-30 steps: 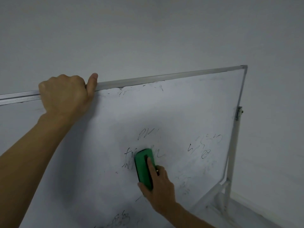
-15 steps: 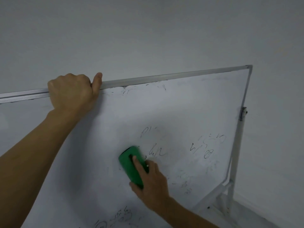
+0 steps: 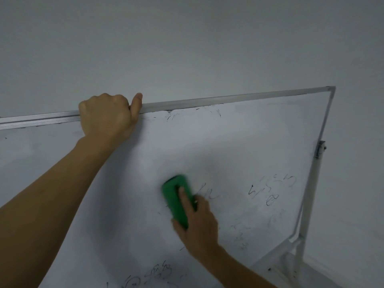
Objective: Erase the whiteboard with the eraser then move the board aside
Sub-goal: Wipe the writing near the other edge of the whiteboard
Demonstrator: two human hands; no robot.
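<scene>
two hands (image 3: 108, 115) busy: left fist clamps the top frame (image 3: 228, 98), right hand (image 3: 199, 227) fingers press eraser (image 3: 174, 198); wipe flat toward the scribbles (image 3: 270, 190) rightward

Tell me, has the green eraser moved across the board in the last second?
Yes. The green eraser slid left, away from the scribble it covered earlier.

whiteboard (image 3: 239, 146): you see smooth, faintly glossy white
frame (image 3: 228, 99): brushed, ribbed metal
eraser (image 3: 173, 196): smooth green plastic
stand (image 3: 311, 190): white-painted metal
</scene>
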